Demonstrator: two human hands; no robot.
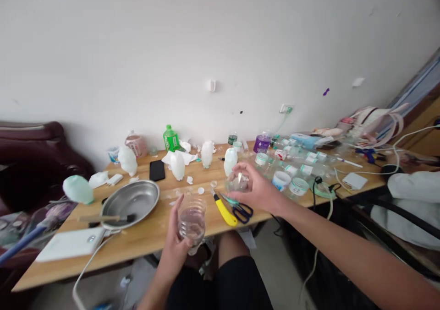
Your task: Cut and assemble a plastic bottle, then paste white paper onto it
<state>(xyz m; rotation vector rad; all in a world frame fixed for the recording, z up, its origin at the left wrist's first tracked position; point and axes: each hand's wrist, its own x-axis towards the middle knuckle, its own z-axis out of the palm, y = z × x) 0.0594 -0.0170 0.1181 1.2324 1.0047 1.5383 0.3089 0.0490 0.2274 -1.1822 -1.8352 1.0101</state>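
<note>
My left hand (177,236) is wrapped round a transparent, ribbed cut plastic bottle (191,220), held above the front edge of the wooden table. Farther right, my right hand (256,188) grips a transparent cut bottle piece (238,182) between thumb and fingers, over the tabletop. Just below that hand lie dark-handled scissors (243,213) and a yellow utility knife (225,211). Behind it stands a white paper-covered bottle form (230,161). Two similar white forms, one (178,165) nearer and one (206,154) farther back, stand upright to the left.
A steel basin (134,200) with a brush (110,218) across it sits at left, behind a white box (70,245). Several bottles (309,163) and cut cups (281,181) crowd the right side. A green bottle (171,139) stands by the wall. Cables hang off the right edge.
</note>
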